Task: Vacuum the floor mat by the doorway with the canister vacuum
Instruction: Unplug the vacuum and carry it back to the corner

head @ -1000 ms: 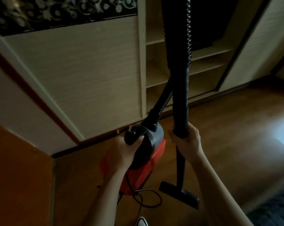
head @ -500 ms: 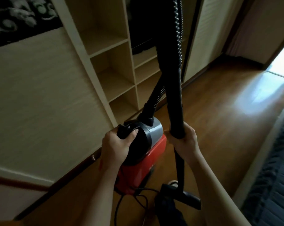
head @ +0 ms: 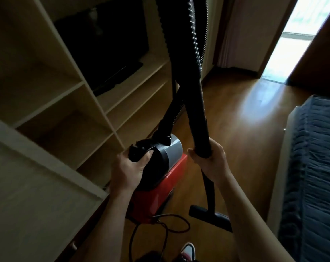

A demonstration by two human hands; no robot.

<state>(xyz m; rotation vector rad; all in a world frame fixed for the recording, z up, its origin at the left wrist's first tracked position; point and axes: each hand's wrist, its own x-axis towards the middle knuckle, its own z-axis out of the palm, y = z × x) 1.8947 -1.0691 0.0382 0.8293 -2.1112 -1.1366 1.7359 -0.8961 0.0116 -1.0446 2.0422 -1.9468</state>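
A red canister vacuum [head: 156,193] with a black and grey top hangs above the wooden floor. My left hand [head: 128,171] grips its black carry handle [head: 138,153]. My right hand [head: 209,161] is closed around the black wand [head: 198,118], which stands nearly upright. The floor nozzle [head: 209,216] at the wand's lower end is just over the floor. A ribbed black hose [head: 194,35] runs up out of view from the canister top. The power cord [head: 166,225] trails in loops below the canister. No floor mat shows in this view.
A pale wooden shelf unit [head: 96,103] with open compartments and a dark TV [head: 107,46] lines the left. A bed with a blue quilted cover [head: 315,167] stands at the right. A bright doorway [head: 293,40] lies ahead at the far right. My shoe [head: 187,250] is at the bottom.
The view has swung right along the wardrobe wall toward the doorway. Both hands keep the same hold on the canister and the wand, and the bed has come further into view.
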